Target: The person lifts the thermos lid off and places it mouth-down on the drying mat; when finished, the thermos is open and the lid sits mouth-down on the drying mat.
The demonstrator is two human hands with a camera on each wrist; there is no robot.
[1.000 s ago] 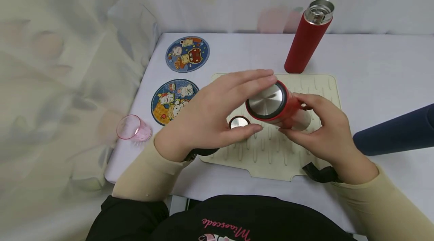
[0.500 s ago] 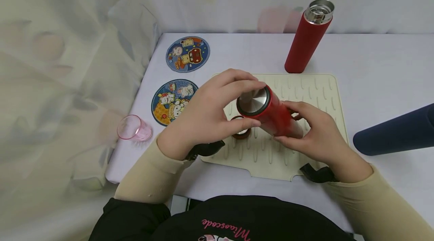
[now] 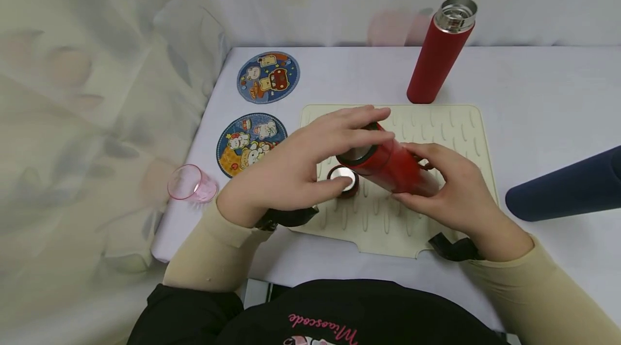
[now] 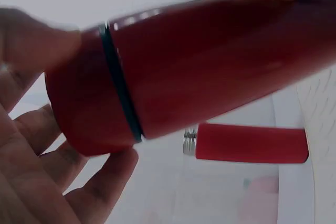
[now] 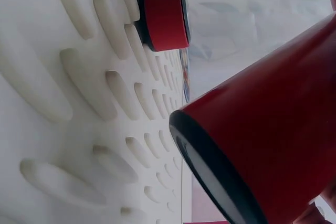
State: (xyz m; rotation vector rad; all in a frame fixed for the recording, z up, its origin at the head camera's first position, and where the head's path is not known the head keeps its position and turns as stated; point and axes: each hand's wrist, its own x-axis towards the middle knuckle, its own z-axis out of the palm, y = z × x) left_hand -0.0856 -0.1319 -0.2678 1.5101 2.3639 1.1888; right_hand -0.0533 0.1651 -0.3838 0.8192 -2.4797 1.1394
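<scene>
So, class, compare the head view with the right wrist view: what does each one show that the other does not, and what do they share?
Only the head view shows the clear pink drinking glass, the navy cylinder, the silver metal mouth of the upright red bottle, and the pink lettering on the black shirt.

Only the right wrist view shows the dark-rimmed base with its pale disc, on the held red flask.

Both show that red flask tilted, the short red lid and the ridged cream mat beneath the lid.

Wide gap's running along the back of the bench (image 3: 349, 75) between far coaster (image 3: 269, 78) and open bottle (image 3: 439, 59), but the navy bottle (image 3: 565, 184) is crowding the right hand (image 3: 463, 194).
</scene>
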